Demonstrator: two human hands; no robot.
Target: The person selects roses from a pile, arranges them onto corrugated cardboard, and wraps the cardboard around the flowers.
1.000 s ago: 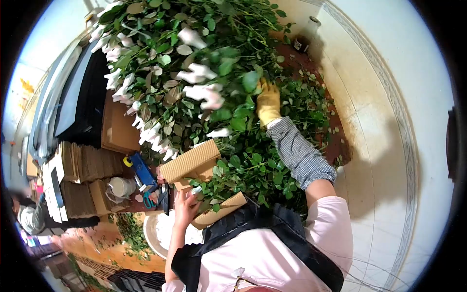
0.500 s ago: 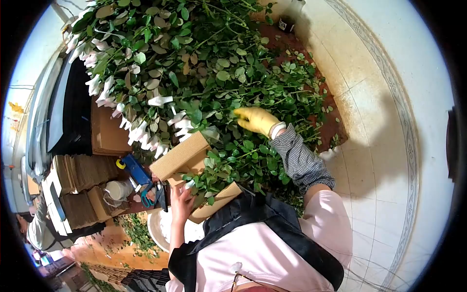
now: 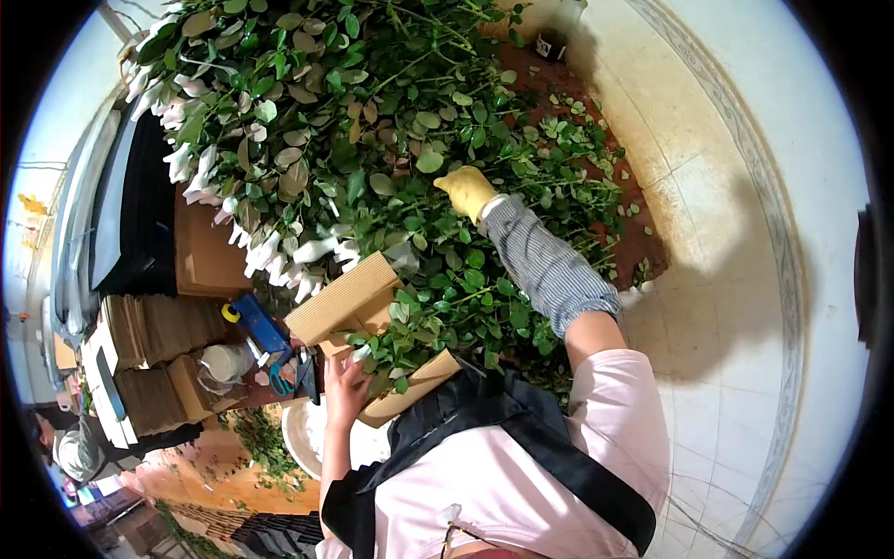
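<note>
My bare left hand (image 3: 345,387) is closed at the near end of a leafy rose bundle, its fingers around a white-sleeved rose bud (image 3: 360,354). The bundle (image 3: 447,307) lies on a bent sheet of corrugated cardboard (image 3: 343,296), with one flap up on each side. My right hand (image 3: 467,194), in a yellow glove, is above the big pile of roses (image 3: 400,121) with its fingers pinched together. Whatever is between those fingers cannot be made out among the leaves. Several white-sleeved buds (image 3: 270,253) stick out along the pile's left edge.
Left of the cardboard are a blue tape dispenser (image 3: 258,324), scissors (image 3: 281,374), a white tub (image 3: 226,363) and stacks of folded cardboard (image 3: 158,405). A white basin (image 3: 305,438) stands below the table edge. A tiled wall (image 3: 689,242) bounds the right. Another person (image 3: 79,447) is at far left.
My right hand has moved up and left over the pile, and its fingers have closed. A white-sleeved bud near the pile's left edge has shifted downward. My left hand stays in place.
</note>
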